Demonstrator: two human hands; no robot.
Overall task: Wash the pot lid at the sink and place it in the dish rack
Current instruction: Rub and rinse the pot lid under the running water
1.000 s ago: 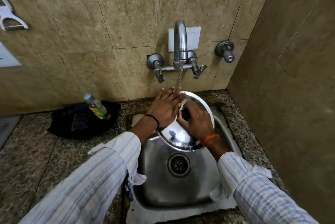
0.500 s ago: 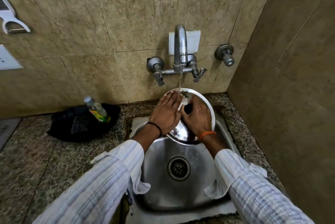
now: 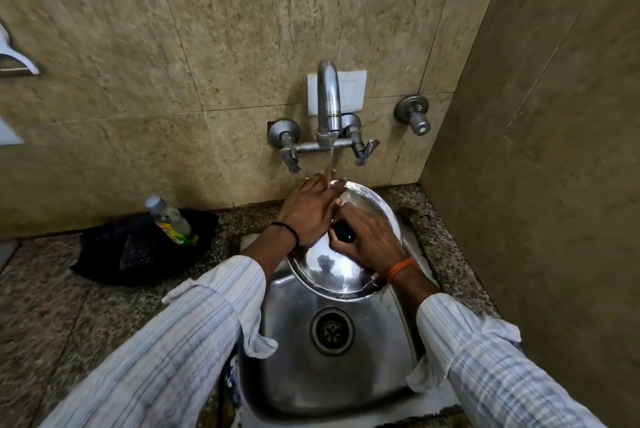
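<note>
- The pot lid (image 3: 341,266) is held over the steel sink (image 3: 294,358), tipped up toward the wall so its far edge sits right under the tap (image 3: 328,105), where a thin stream of water (image 3: 330,164) is running onto it.
- The right hand (image 3: 372,242) is closed round the lid's black knob (image 3: 343,232) — that is what carries the lid.
- The left hand (image 3: 308,213) lies flat and open on the lid's upper left part, fingers spread under the stream; it grips nothing and looks to be rubbing the metal.
- I see no sponge or scrubber in either hand, and no foam on the lid, so I'd judge this to be rinsing or a bare-hand wash, somewhere in the middle of the job.
- Still to do, as far as I can tell: finish the wash, shut off the water, and carry the lid to the dish rack — no rack shows anywhere from where the camera looks, so it must be off to one side.
- On the counter to the left a clear bottle (image 3: 171,219) leans on a dark cloth or tray (image 3: 114,251); its label is green and yellow, but the lettering is too small to read.
- No other writing is legible; the white plate behind the tap is blank.
</note>
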